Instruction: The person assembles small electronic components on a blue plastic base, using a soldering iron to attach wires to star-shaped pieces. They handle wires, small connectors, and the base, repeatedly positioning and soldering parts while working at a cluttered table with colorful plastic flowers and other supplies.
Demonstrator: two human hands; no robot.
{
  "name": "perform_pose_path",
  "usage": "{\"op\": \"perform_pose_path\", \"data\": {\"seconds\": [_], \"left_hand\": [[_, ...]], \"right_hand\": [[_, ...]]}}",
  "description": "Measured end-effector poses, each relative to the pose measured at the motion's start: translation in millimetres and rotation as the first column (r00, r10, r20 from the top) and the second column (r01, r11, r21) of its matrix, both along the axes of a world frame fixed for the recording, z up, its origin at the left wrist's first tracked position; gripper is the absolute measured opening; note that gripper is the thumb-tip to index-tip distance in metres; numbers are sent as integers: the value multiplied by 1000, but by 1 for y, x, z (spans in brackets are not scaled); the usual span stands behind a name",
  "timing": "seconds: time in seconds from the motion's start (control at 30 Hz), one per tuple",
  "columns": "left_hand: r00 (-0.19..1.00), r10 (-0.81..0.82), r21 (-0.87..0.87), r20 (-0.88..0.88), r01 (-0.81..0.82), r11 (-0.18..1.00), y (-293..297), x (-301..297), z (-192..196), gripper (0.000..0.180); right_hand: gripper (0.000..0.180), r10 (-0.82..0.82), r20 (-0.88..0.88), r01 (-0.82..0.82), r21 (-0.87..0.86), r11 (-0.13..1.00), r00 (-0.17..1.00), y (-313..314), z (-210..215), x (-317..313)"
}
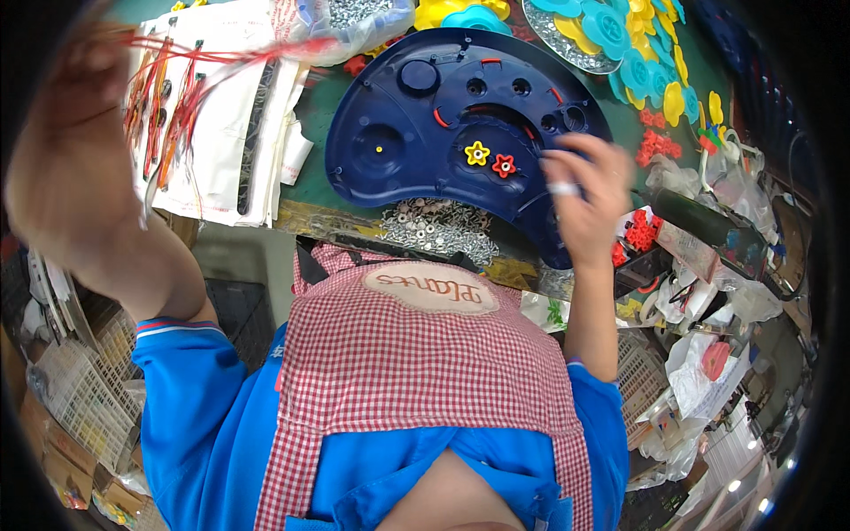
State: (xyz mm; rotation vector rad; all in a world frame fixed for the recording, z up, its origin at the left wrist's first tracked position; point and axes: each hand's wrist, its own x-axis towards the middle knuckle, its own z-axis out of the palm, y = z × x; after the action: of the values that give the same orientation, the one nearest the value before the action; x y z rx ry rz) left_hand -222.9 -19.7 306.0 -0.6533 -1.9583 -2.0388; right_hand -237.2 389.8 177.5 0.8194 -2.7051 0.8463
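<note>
A large dark blue plastic panel (416, 115) lies flat on the green table in front of me. A small yellow flower-shaped piece (477, 153) and a red one (504, 165) sit side by side in its middle. My right hand (584, 199) rests on the panel's right edge, fingers curled, just right of the red piece; I cannot tell if it pinches anything. My left hand (75, 142) is raised close to the camera and blurred, by a bunch of thin red wires (204, 57) stretching across white sheets.
A pile of small silver washers and screws (438, 230) lies at the table's near edge. Yellow and cyan plastic flowers (637, 62) fill the far right, with red pieces (660, 142) near them. Plastic bags and clutter crowd the right. White wire baskets (80, 389) stand at lower left.
</note>
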Motion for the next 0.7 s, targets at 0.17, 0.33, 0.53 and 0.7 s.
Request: {"op": "perform_pose_path", "data": {"seconds": [0.17, 0.33, 0.53, 0.7], "left_hand": [[795, 494, -187, 352, -457, 870, 75, 3, -65, 8], [911, 232, -160, 340, -187, 969, 95, 0, -113, 16], [853, 154, -180, 499, -71, 981, 120, 31, -120, 25], [895, 112, -379, 432, 67, 923, 162, 30, -133, 21]], "right_hand": [[46, -845, -254, 408, -786, 464, 471, 98, 2, -10], [51, -587, -99, 403, -634, 660, 804, 137, -44, -16], [63, 31, 162, 142, -927, 346, 986, 93, 22, 29], [83, 296, 306, 234, -938, 256, 905, -11, 7, 72]]}}
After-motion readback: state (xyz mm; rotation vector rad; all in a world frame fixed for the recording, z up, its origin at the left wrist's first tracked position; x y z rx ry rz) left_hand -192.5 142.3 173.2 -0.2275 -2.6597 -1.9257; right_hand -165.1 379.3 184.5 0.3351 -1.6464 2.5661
